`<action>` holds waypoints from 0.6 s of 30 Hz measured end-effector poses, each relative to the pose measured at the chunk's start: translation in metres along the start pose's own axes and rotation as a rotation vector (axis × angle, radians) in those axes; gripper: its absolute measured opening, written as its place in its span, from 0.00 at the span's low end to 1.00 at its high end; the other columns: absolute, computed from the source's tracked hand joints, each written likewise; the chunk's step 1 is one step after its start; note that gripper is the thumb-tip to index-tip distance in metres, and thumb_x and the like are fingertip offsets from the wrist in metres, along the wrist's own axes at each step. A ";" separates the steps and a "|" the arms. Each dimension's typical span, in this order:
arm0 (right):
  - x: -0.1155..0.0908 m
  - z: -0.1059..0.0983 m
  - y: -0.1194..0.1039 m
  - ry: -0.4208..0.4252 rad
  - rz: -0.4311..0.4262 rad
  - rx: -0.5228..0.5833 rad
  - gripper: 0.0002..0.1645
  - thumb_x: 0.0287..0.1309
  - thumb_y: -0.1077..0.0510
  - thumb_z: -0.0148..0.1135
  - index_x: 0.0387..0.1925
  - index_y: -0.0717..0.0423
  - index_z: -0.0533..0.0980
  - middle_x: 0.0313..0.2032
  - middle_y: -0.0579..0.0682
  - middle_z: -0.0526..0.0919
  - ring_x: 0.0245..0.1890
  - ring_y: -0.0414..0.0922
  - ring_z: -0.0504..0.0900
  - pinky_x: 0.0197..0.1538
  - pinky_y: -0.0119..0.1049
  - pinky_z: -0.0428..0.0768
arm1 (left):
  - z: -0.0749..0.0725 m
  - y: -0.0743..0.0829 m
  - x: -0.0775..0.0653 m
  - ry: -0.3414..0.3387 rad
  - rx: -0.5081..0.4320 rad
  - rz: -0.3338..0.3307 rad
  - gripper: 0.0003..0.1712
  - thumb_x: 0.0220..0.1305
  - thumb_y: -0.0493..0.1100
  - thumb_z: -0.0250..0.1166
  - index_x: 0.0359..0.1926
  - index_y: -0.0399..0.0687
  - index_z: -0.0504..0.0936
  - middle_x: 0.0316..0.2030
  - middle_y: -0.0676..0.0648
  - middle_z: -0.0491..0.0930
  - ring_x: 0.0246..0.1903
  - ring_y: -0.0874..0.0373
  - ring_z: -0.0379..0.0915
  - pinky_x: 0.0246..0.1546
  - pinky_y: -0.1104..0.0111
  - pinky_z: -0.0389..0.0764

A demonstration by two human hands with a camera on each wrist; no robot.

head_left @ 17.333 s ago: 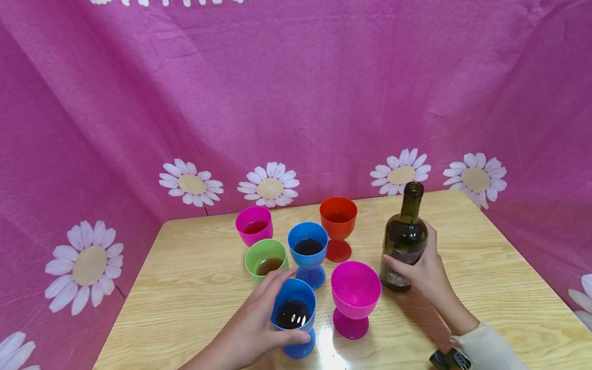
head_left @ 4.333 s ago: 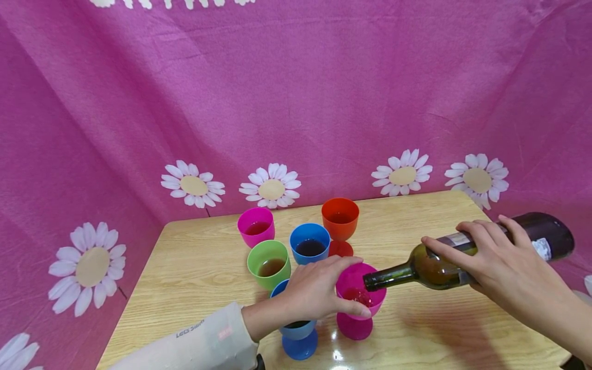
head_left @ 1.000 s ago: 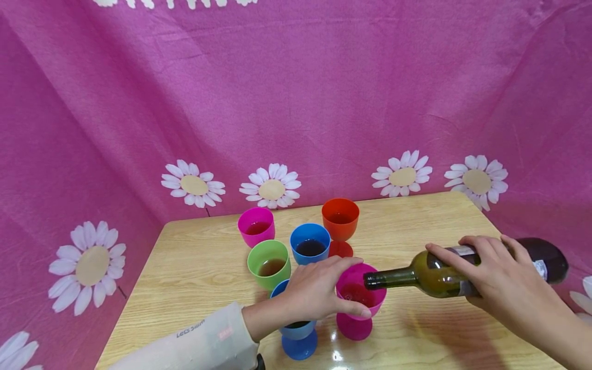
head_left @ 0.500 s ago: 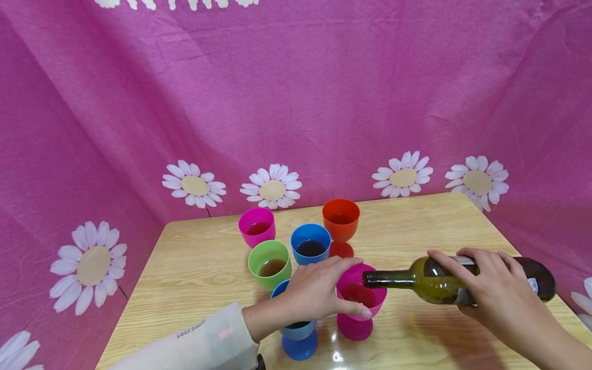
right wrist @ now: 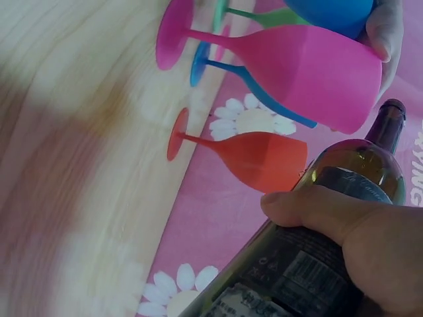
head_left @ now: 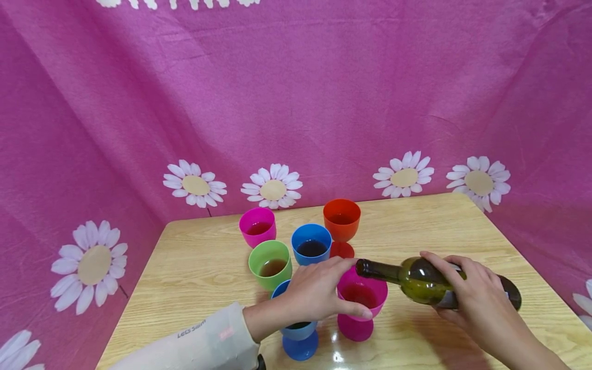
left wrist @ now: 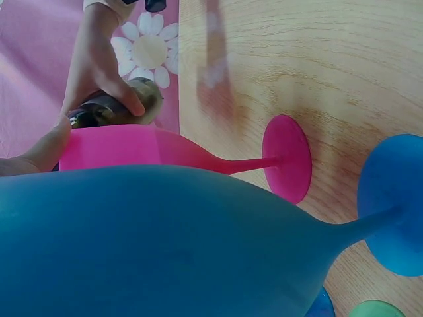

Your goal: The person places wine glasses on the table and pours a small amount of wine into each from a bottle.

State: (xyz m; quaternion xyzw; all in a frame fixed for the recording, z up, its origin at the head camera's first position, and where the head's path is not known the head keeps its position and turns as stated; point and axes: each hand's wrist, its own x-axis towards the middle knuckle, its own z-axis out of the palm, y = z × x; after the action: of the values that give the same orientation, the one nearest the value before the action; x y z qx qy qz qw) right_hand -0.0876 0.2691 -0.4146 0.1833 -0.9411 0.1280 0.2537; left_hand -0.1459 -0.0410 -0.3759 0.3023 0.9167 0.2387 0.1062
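In the head view my left hand holds the bowl of the near pink goblet, thumb on the near side and fingers at the far rim. Dark red liquid lies in that goblet, which stands on the table. My right hand grips a dark green glass wine bottle around its body. The bottle leans with its neck higher than its base, its mouth just above the goblet's rim. In the right wrist view the thumb presses the labelled side of the bottle.
Beneath my left forearm stands a blue goblet, partly covered. Behind are another blue goblet, a green one, a pink one and an orange one, each with liquid. A pink flowered cloth hangs behind the wooden table.
Seventeen seconds ago the near pink goblet was empty and my left hand was at the near blue one. Over the last second the bottle's base has dropped leftward and its mouth has risen.
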 end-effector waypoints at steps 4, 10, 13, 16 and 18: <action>0.002 0.007 -0.006 0.007 0.032 0.052 0.73 0.18 0.62 0.91 0.74 0.38 0.66 0.50 0.60 0.76 0.50 0.62 0.77 0.50 0.67 0.70 | -0.001 0.001 0.001 -0.006 -0.006 -0.003 0.47 0.47 0.76 0.74 0.64 0.62 0.76 0.46 0.61 0.78 0.41 0.68 0.72 0.34 0.71 0.74; 0.006 0.017 -0.013 0.039 0.070 0.123 0.72 0.19 0.65 0.90 0.74 0.41 0.67 0.48 0.59 0.77 0.49 0.59 0.77 0.50 0.64 0.71 | -0.001 0.002 0.001 -0.010 -0.039 -0.005 0.43 0.48 0.74 0.75 0.61 0.62 0.77 0.45 0.62 0.78 0.42 0.69 0.72 0.34 0.71 0.74; 0.008 0.022 -0.014 0.061 0.073 0.147 0.70 0.20 0.64 0.90 0.73 0.43 0.67 0.47 0.59 0.78 0.48 0.58 0.78 0.48 0.62 0.73 | -0.001 0.001 0.000 -0.010 -0.050 0.000 0.45 0.48 0.74 0.75 0.65 0.64 0.76 0.47 0.63 0.79 0.44 0.69 0.73 0.36 0.70 0.75; 0.010 0.027 -0.014 0.087 0.071 0.175 0.69 0.22 0.64 0.91 0.73 0.46 0.68 0.46 0.57 0.79 0.45 0.55 0.79 0.45 0.59 0.77 | 0.000 0.000 0.000 -0.013 -0.061 0.002 0.49 0.49 0.74 0.74 0.70 0.67 0.72 0.51 0.63 0.79 0.47 0.68 0.73 0.37 0.70 0.76; 0.011 0.031 -0.014 0.105 0.071 0.194 0.69 0.22 0.65 0.91 0.73 0.48 0.68 0.46 0.55 0.79 0.44 0.52 0.80 0.44 0.54 0.79 | 0.000 0.000 0.000 -0.017 -0.065 0.002 0.50 0.50 0.74 0.74 0.73 0.68 0.70 0.53 0.63 0.79 0.49 0.68 0.73 0.38 0.70 0.76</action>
State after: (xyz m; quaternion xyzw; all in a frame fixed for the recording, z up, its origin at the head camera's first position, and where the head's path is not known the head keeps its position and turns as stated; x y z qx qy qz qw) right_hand -0.1042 0.2428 -0.4327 0.1668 -0.9156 0.2367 0.2789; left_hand -0.1463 -0.0408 -0.3758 0.3015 0.9073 0.2657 0.1235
